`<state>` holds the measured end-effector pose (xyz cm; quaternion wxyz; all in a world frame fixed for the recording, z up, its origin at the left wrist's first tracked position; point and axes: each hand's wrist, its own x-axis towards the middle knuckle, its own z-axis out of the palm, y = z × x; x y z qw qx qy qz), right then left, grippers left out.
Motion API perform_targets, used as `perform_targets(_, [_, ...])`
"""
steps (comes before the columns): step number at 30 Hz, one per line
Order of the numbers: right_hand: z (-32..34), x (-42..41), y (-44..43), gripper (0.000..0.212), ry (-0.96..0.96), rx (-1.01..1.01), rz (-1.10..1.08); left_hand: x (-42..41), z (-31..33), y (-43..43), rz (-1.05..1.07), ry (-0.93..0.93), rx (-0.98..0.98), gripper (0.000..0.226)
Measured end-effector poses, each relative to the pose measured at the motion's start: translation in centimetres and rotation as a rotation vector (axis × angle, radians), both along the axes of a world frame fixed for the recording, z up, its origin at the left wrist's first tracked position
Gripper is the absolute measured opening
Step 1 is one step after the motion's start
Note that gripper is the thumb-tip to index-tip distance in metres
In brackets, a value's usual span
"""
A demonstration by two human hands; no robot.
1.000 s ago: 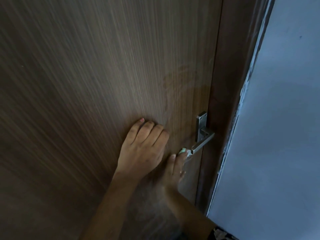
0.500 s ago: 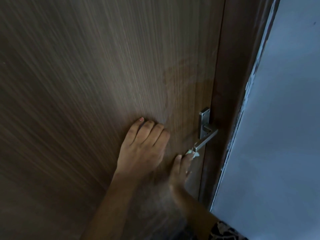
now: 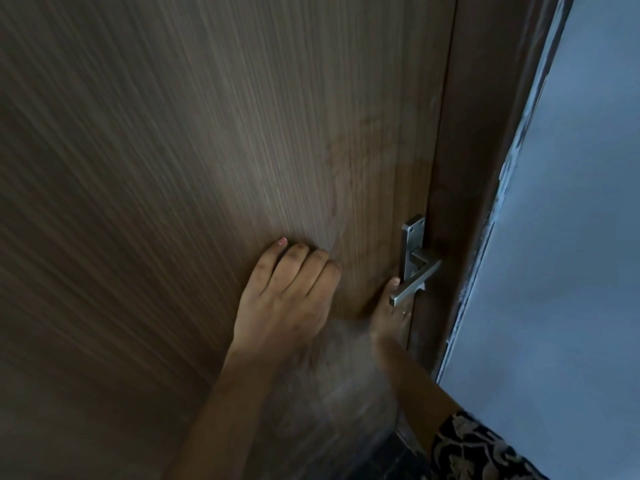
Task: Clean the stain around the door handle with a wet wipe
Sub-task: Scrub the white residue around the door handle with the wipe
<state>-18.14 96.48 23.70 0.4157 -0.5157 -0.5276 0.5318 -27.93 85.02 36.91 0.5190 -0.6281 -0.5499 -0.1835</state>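
Note:
A silver lever door handle [image 3: 414, 284] on a narrow metal plate sits at the right edge of the brown wood-grain door [image 3: 207, 168]. My left hand [image 3: 287, 299] lies flat on the door, fingers together, left of the handle. Below and behind the lever, my right hand [image 3: 390, 315] presses against the door with its fingertips up by the plate. Only a small white bit of the wet wipe [image 3: 420, 287] shows under the lever; the hand hides the remainder. Faint smear marks [image 3: 363, 157] show on the door above the handle.
The dark brown door frame [image 3: 460, 168] runs down just right of the handle. A pale blue-grey wall [image 3: 571, 237] fills the right side. A patterned dark sleeve [image 3: 478, 448] shows at the bottom right.
My right hand has slid right and up, from left of the lever's tip to beneath the lever by the plate. The wipe is now mostly hidden. My left hand has stayed put.

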Motion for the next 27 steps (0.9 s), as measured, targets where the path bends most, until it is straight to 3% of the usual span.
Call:
perform_targets(3, [0.1,-0.5,0.0,0.066,-0.007,0.020,-0.179,-0.4,-0.3,0.1,0.015,0.026,0.011,0.013])
perform_targets(8, [-1.5,-2.3,-3.2,0.094,0.043,-0.049,-0.146,-0.5,-0.4,0.3,0.006,0.030,0.000,0.013])
perform_targets(10, [-2.1,-2.1,-4.2,0.101,-0.002,0.091,-0.142,-0.5,-0.4,0.3,0.016,0.023,0.011,0.013])
perform_targets(14, [-3.2,-3.4,-9.0,0.073,-0.173,0.645,0.122,-0.4,-0.3,0.0,-0.028,-0.001,0.008,0.012])
perform_targets(17, [-2.3,-4.0,-10.6,0.066,-0.344,0.949,0.269,-0.6,0.0,-0.2,-0.107,-0.058,0.004,0.011])
perform_targets(19, [-0.1,-4.4,-9.9,0.067,-0.403,1.037,0.287,-0.7,0.4,-0.4,-0.187,-0.124,-0.029,0.013])
perform_targets(24, [8.4,-4.6,-3.8,0.053,-0.507,1.152,-0.016,-1.0,0.9,-0.9,-0.262,-0.252,-0.027,0.021])
perform_targets(27, [13.9,-2.9,0.9,0.061,-0.281,1.010,-0.085,-1.0,1.5,-1.2,-0.254,-0.247,0.008,0.022])
